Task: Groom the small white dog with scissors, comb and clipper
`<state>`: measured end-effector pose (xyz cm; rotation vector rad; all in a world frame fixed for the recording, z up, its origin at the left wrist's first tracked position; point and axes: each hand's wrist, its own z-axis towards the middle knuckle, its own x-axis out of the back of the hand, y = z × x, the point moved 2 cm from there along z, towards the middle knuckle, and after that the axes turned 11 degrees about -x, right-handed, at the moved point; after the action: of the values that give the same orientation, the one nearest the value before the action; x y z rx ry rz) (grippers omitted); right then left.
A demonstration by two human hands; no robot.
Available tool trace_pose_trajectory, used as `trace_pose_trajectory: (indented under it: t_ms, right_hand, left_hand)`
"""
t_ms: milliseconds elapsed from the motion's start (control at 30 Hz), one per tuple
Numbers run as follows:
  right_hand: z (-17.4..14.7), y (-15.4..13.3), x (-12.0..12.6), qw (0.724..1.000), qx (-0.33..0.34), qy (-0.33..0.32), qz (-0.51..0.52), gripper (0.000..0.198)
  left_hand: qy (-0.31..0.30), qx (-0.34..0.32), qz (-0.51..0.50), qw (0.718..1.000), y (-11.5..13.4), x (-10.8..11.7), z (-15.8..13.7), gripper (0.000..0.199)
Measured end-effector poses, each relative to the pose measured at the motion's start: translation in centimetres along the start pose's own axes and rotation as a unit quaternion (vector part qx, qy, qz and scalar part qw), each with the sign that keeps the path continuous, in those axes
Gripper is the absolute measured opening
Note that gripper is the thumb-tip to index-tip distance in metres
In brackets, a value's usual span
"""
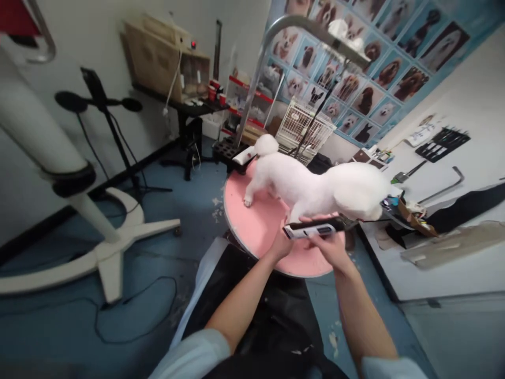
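A white dog (303, 179) stands on a round pink table (256, 223). Its coat is short along the body, with a large fluffy round at the right end and a small ball of fur at the left. Near its closer leg, I hold a black-and-white hair clipper (313, 230) level. My right hand (331, 250) is closed round the clipper's right part, thumb in front. At the other end, my left hand (282, 243) is closed on the clipper; some of its fingers are hidden behind it.
A metal grooming arm (256, 68) rises over the table, with a dark strap (315, 118) hanging down. Behind stand a white wire cage (303, 126) and a red-edged shelf (252, 89). A white wheeled stand (110, 247) and cables are on the floor at left.
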<state>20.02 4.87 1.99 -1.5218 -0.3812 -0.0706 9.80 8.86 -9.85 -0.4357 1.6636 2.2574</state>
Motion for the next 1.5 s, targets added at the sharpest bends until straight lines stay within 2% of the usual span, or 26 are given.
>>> trace_pose_trajectory:
  t_ms: [33, 100, 167, 233, 333, 433, 533, 667, 767, 833, 900, 1067, 1167, 1267, 1367, 1500]
  right_hand:
    - [-1.2, 1.6, 0.5, 0.994, -0.011, 0.034, 0.099, 0.049]
    - [-2.6, 4.6, 1.1, 0.965, -0.035, 0.082, 0.245, 0.05]
    - [-2.6, 6.6, 1.3, 0.935, -0.052, 0.131, 0.325, 0.051]
    - [-1.4, 6.9, 1.5, 0.912, -0.045, 0.197, 0.357, 0.052]
    - [0.8, 5.1, 1.8, 0.877, 0.056, 0.31, 0.362, 0.046]
    - [2.5, 2.8, 1.4, 0.856, 0.169, 0.376, 0.313, 0.037]
    - [3.3, 2.3, 0.1, 0.879, 0.175, 0.349, 0.272, 0.035]
    - [3.6, 3.5, -1.2, 0.916, 0.125, 0.243, 0.295, 0.036]
    - [3.8, 4.3, -1.0, 0.897, 0.109, 0.25, 0.348, 0.037]
    - [4.3, 4.6, -0.7, 0.869, 0.109, 0.284, 0.39, 0.04]
    - [5.2, 4.9, -0.7, 0.862, 0.099, 0.271, 0.416, 0.044]
    - [7.6, 5.5, -0.8, 0.896, 0.042, 0.12, 0.426, 0.045]
    - [7.5, 6.5, -0.4, 0.911, 0.011, 0.069, 0.405, 0.052]
    - [5.9, 9.2, 0.3, 0.914, -0.057, 0.077, 0.394, 0.058]
    - [4.0, 13.0, 1.7, 0.895, -0.14, 0.1, 0.412, 0.055]
    - [3.5, 16.5, 4.4, 0.888, -0.17, 0.143, 0.402, 0.048]
  left_hand:
    - [-0.006, -0.007, 0.023, 1.0, 0.0, 0.6, 0.2, 0.05]
    - [-0.031, 0.009, 0.064, 0.997, 0.0, 1.4, 0.4, 0.044]
    - [-0.049, 0.039, 0.087, 0.994, 0.2, 2.1, 0.5, 0.037]
    - [-0.053, 0.058, 0.101, 0.992, 0.7, 2.7, 0.5, 0.032]
    - [-0.058, 0.083, 0.127, 0.987, 1.9, 3.2, 0.5, 0.026]
    - [-0.05, 0.101, 0.163, 0.98, 2.6, 3.8, 0.3, 0.028]
    - [-0.048, 0.104, 0.188, 0.975, 2.8, 4.6, -0.1, 0.033]
    - [-0.045, 0.116, 0.202, 0.971, 3.2, 5.4, -0.3, 0.041]
    - [-0.06, 0.116, 0.22, 0.967, 4.1, 5.7, 0.0, 0.041]
    - [-0.096, 0.111, 0.229, 0.962, 4.8, 5.8, 0.4, 0.041]
    - [-0.146, 0.111, 0.233, 0.955, 5.5, 5.9, 0.9, 0.043]
    - [-0.277, 0.154, 0.268, 0.91, 6.9, 6.8, 1.6, 0.045]
    - [-0.318, 0.139, 0.306, 0.886, 8.2, 7.4, 2.4, 0.047]
    - [-0.311, 0.114, 0.349, 0.877, 9.8, 7.6, 4.1, 0.05]
    - [-0.303, 0.119, 0.381, 0.865, 10.8, 7.8, 5.8, 0.058]
    - [-0.328, 0.163, 0.395, 0.842, 10.2, 8.6, 6.0, 0.068]
